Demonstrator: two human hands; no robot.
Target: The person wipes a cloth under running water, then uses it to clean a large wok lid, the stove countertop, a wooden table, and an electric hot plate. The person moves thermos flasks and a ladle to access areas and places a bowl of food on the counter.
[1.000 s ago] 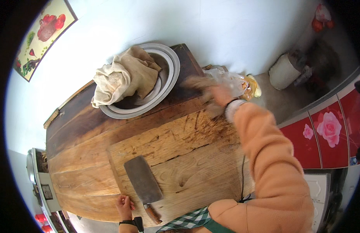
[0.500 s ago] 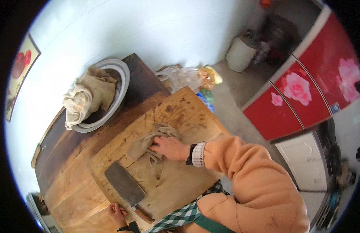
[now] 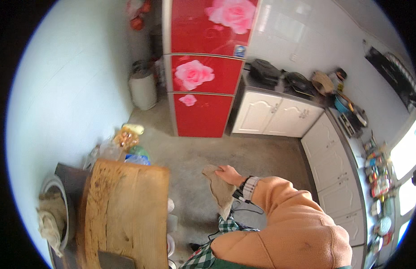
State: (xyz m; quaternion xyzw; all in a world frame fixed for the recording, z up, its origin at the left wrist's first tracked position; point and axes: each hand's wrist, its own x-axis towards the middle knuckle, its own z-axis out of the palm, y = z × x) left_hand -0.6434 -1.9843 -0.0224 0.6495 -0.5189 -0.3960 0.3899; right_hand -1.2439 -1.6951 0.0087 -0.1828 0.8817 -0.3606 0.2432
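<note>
My right hand [image 3: 231, 175] grips a grey-brown cloth [image 3: 220, 190] by its upper edge. The cloth hangs down over the floor, to the right of the wooden cutting board [image 3: 131, 201] and apart from it. Only the upper part of the dark cleaver blade [image 3: 116, 260] shows on the board, at the bottom of the view. My left hand is out of the picture.
A metal basin [image 3: 60, 188] with cloths sits on the table at the left. Plastic bags [image 3: 110, 150] lie behind the board. A red flowered fridge [image 3: 201, 116], a white bin [image 3: 143, 92] and white cabinets [image 3: 257, 112] stand farther back. Jars [image 3: 380, 184] crowd the right counter.
The view has swung right. My right hand has lifted the cloth off the board and carried it out over the floor. My left hand has left the view.
</note>
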